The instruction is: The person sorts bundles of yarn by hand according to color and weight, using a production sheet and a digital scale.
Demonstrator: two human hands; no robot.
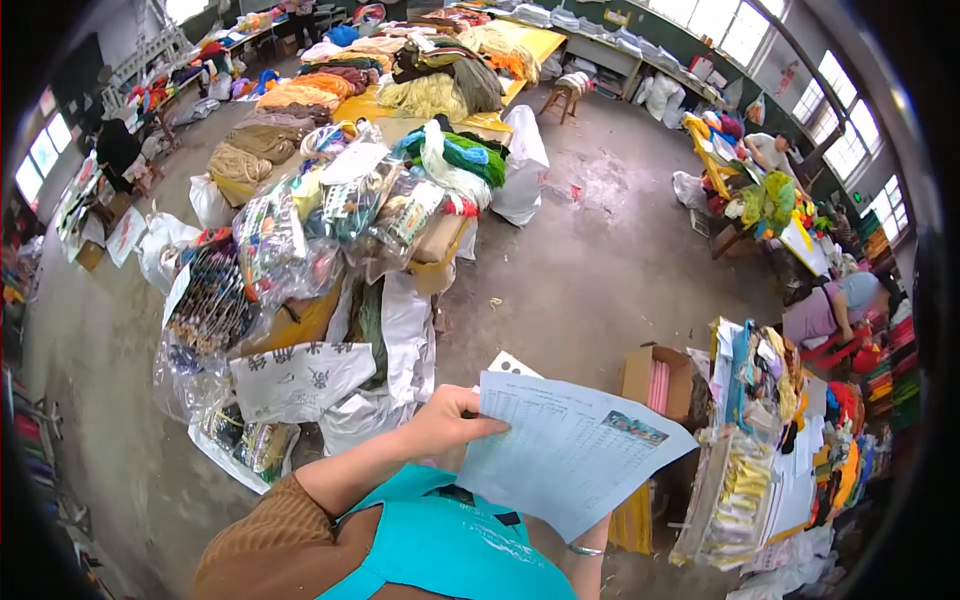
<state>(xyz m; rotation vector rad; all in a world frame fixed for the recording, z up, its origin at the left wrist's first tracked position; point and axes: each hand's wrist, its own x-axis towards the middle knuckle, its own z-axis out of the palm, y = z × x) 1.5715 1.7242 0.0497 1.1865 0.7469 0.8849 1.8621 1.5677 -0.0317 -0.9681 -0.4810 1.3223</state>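
A printed paper sheet (575, 450) with a small colour picture near its right corner is held up in front of the turquoise apron (455, 545). My left hand (450, 418) pinches the sheet's left edge between thumb and fingers. Behind the sheet's top edge shows a white card (512, 365) with dark round spots. My right hand is hidden behind the lower part of the sheet; only the wrist with a bracelet (585, 549) is visible, so its fingers cannot be made out.
Bagged yarn (270, 240) and yarn skeins (440, 80) cover the long table ahead. An open cardboard box (655, 380) stands right of the sheet, beside a loaded table (740, 490). People (840, 310) bend at the right; a stool (568, 90) stands farther back.
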